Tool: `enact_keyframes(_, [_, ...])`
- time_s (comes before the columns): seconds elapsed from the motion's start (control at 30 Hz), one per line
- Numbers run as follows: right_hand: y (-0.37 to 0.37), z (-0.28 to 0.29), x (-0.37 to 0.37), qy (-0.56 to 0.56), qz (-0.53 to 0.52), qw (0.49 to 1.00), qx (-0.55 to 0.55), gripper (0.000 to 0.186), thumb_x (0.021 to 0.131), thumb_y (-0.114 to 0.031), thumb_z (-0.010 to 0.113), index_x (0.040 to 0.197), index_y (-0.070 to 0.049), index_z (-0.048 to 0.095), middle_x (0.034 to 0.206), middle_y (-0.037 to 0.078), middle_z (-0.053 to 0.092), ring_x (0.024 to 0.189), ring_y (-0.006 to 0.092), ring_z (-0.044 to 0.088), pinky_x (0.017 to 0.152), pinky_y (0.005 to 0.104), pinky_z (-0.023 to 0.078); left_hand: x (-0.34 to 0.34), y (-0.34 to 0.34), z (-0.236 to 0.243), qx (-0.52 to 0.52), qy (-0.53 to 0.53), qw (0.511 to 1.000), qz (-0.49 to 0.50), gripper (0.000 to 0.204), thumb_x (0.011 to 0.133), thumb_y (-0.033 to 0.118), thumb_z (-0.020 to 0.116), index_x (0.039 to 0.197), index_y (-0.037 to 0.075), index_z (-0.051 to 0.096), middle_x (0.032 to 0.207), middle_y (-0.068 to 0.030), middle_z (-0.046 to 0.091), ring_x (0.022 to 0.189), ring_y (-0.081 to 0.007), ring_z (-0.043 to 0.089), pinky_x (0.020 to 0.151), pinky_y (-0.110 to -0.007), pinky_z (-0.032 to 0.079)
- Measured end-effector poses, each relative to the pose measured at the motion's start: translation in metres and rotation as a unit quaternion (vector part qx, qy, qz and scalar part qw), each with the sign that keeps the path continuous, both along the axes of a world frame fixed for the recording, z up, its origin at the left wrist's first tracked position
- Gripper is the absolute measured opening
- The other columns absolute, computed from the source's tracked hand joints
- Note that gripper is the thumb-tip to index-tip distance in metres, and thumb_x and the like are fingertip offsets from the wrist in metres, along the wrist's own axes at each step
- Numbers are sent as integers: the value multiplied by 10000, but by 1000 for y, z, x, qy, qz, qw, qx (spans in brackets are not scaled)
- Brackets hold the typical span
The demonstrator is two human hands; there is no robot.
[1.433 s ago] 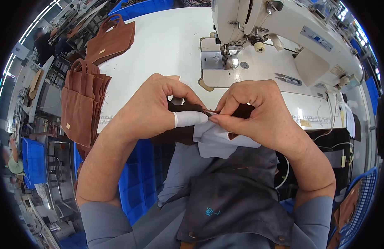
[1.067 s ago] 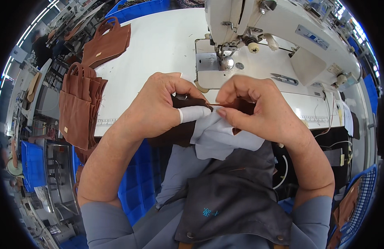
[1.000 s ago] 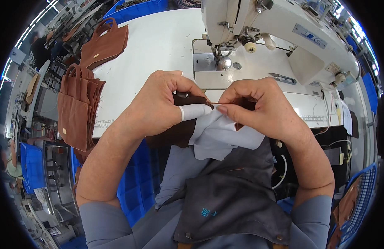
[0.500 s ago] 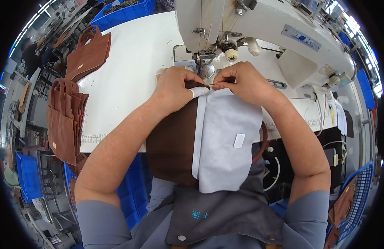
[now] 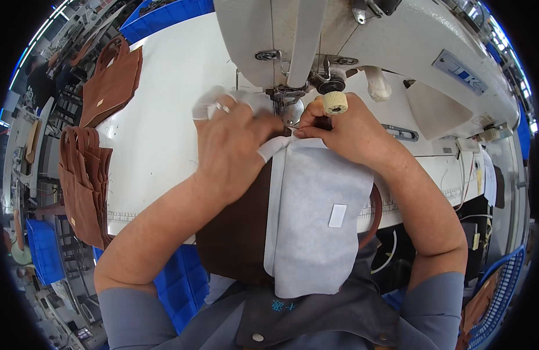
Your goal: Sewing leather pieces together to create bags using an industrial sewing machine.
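A bag [image 5: 234,233] of brown leather-like material, with a pale grey lining [image 5: 316,216] turned outward, hangs over the table's front edge toward my lap. Its top edge lies just in front of the sewing machine's presser foot [image 5: 291,114]. My right hand [image 5: 345,128] is closed, pinching that edge right beside the foot. On the edge's left side is my left hand [image 5: 231,146], its thumb in a white finger cover; thumb and index finger appear closed on the material, while the other fingers are blurred. A brown handle [image 5: 371,219] curves out at the lining's right.
Several brown bags [image 5: 85,186] stand stacked at the table's left edge, with another brown bag [image 5: 112,84] lying beyond them. The sewing machine [image 5: 392,35] overhangs the far side. Blue crates [image 5: 164,14] sit behind and below the table; a blue basket [image 5: 497,291] is at right.
My left hand's fingers have lifted and smeared with motion. My right hand still pinches the edge near the foot. The view has shifted closer to the machine.
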State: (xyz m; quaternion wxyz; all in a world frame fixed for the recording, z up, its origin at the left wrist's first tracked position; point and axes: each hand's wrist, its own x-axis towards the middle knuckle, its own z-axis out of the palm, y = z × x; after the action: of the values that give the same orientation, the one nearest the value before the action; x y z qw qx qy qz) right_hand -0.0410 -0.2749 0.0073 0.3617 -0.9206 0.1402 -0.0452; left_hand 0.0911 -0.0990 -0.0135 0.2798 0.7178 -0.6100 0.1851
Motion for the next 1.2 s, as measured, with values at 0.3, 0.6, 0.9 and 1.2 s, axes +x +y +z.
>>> enact_keyframes(0.3, [-2,-5,1,19,-18,1000,3,40,888,-29,727,889,4,703,832,71,742,806,132,720,772,271,577,-11,26,2,115,55,988,-89,398,769,-35,646,1155,40,710,1165,-156,672,1018,-366,675,916,-416,550])
enact_keyframes(0.6, [-10,-7,7,38,-78,996,-1,270,879,-248,756,953,6,702,856,144,721,817,277,720,742,379,570,-8,22,-8,121,46,987,-90,390,875,43,628,1254,-44,644,1228,-191,618,1141,-397,624,1039,-526,469])
enact_keyframes(0.9, [-13,-12,6,-34,-95,995,23,145,862,-102,790,936,6,727,848,60,747,809,120,693,791,286,570,-5,15,-10,113,36,990,-80,357,922,120,633,1242,-35,664,1166,-188,627,1087,-373,636,986,-474,501])
enact_keyframes(1.2, [-17,-13,5,-44,-92,995,4,177,853,-131,803,959,-2,744,876,78,763,824,141,719,793,291,579,-4,10,-10,84,41,991,-94,357,913,116,652,1237,-33,670,1189,-207,600,1048,-384,640,925,-458,524])
